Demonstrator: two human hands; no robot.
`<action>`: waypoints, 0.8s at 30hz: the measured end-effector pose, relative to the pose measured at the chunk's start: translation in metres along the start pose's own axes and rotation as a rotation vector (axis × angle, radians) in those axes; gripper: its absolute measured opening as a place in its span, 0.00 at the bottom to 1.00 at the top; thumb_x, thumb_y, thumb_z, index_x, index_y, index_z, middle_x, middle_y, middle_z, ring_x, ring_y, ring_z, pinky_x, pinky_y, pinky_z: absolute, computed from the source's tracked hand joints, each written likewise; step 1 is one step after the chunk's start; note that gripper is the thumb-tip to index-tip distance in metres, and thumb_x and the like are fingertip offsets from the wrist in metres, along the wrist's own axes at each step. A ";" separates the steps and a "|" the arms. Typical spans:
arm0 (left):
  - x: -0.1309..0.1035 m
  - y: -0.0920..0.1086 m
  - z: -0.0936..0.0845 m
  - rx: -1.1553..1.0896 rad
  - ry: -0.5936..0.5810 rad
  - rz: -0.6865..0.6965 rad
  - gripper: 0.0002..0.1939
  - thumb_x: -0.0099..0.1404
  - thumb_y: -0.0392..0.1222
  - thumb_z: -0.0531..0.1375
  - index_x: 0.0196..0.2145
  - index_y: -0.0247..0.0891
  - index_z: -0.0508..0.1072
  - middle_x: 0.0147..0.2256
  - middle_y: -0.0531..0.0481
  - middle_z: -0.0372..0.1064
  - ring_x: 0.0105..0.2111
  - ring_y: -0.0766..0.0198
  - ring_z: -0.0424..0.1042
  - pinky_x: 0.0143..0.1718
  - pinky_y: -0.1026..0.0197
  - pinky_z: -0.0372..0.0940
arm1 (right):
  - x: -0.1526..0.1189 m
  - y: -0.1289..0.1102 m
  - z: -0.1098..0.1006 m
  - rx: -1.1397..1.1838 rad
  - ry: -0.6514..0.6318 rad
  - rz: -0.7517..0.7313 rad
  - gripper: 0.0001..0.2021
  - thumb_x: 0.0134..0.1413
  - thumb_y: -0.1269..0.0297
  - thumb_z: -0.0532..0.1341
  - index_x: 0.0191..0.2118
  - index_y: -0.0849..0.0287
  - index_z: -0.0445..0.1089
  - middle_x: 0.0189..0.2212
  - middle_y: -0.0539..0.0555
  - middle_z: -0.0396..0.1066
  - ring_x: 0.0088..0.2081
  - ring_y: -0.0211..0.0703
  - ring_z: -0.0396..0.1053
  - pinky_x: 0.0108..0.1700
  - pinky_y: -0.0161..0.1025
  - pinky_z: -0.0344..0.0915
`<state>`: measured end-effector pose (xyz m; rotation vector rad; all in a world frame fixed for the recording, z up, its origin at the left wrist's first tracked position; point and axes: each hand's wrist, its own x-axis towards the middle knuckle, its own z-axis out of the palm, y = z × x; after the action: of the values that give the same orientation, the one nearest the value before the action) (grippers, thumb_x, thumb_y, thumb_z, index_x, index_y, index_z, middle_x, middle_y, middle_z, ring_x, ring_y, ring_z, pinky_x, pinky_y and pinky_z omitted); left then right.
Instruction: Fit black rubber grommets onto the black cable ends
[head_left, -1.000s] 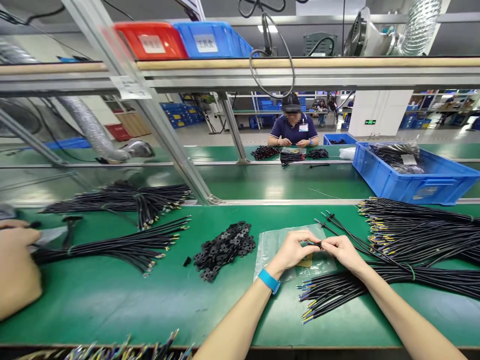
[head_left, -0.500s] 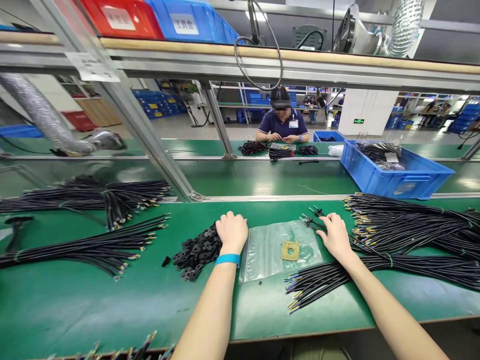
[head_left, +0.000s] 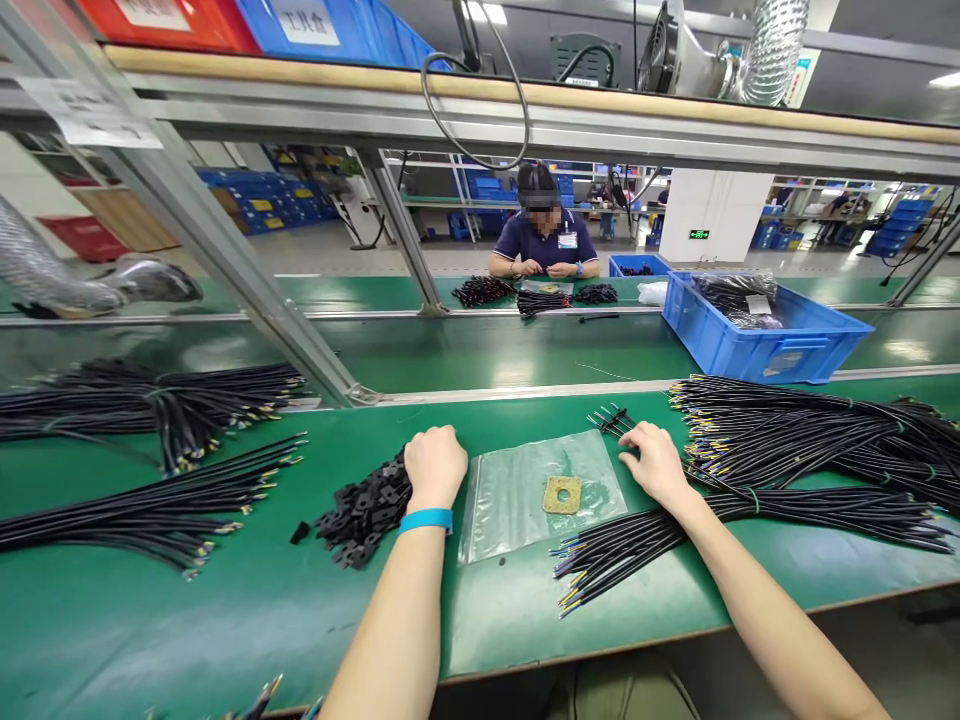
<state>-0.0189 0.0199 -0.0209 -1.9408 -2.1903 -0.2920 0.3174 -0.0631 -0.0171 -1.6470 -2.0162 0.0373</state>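
My left hand (head_left: 435,467), with a blue band at the wrist, is curled at the right edge of a pile of flat black parts (head_left: 364,510); its fingertips are hidden. My right hand (head_left: 654,462) has thumb and fingers apart beside a few black cables with black pieces near their ends (head_left: 613,420). Between the hands lies a clear plastic bag (head_left: 506,495), and on it a yellowish square piece with a round hole (head_left: 553,496). A tied cable bundle (head_left: 630,550) passes under my right forearm.
More black cable bundles lie at the left (head_left: 150,500) and right (head_left: 787,430). A blue bin (head_left: 772,340) stands behind the right bundles. A slanted metal post (head_left: 247,270) rises at the left. Across the bench, a person (head_left: 544,235) works with both hands.
The whole view has shifted, so most things appear further left. My right hand has its thumb and fingers a little further apart near the cable ends. My left hand stays by the black pile.
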 end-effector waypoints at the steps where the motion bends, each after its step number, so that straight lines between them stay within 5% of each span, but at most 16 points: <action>1: -0.001 0.002 -0.001 -0.008 0.016 -0.006 0.18 0.62 0.34 0.49 0.40 0.30 0.77 0.38 0.34 0.74 0.40 0.48 0.70 0.38 0.54 0.59 | -0.003 -0.006 -0.003 0.125 -0.066 -0.071 0.03 0.55 0.69 0.65 0.37 0.58 0.74 0.34 0.53 0.70 0.38 0.43 0.67 0.40 0.37 0.59; 4: -0.003 0.008 -0.005 -0.038 0.102 -0.012 0.18 0.65 0.39 0.48 0.41 0.32 0.77 0.40 0.35 0.73 0.42 0.47 0.69 0.40 0.52 0.59 | -0.013 -0.024 -0.007 0.408 -0.370 -0.257 0.05 0.50 0.64 0.69 0.34 0.57 0.76 0.31 0.49 0.69 0.33 0.39 0.66 0.35 0.33 0.60; 7: -0.005 0.014 -0.008 -0.080 0.162 -0.006 0.19 0.67 0.40 0.47 0.44 0.32 0.76 0.42 0.36 0.72 0.44 0.47 0.68 0.42 0.52 0.59 | -0.020 -0.037 -0.008 0.452 -0.557 -0.339 0.04 0.48 0.66 0.71 0.31 0.57 0.76 0.29 0.48 0.69 0.34 0.39 0.67 0.35 0.32 0.60; 18: -0.009 0.035 -0.004 -0.511 0.196 0.092 0.18 0.67 0.42 0.49 0.46 0.36 0.75 0.39 0.42 0.70 0.38 0.56 0.72 0.40 0.58 0.64 | -0.024 -0.045 -0.019 0.400 -0.609 -0.368 0.03 0.56 0.70 0.64 0.30 0.59 0.72 0.29 0.49 0.70 0.32 0.39 0.66 0.35 0.33 0.59; 24: -0.004 0.043 0.011 -0.843 0.084 0.087 0.15 0.65 0.43 0.51 0.41 0.37 0.76 0.36 0.46 0.71 0.29 0.61 0.73 0.37 0.59 0.66 | -0.022 -0.044 -0.018 0.306 -0.595 -0.273 0.04 0.50 0.68 0.69 0.29 0.58 0.73 0.25 0.47 0.70 0.28 0.37 0.65 0.34 0.32 0.57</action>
<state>0.0240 0.0239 -0.0317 -2.3070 -2.0879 -1.4398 0.2879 -0.1003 0.0050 -1.2441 -2.4925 0.7773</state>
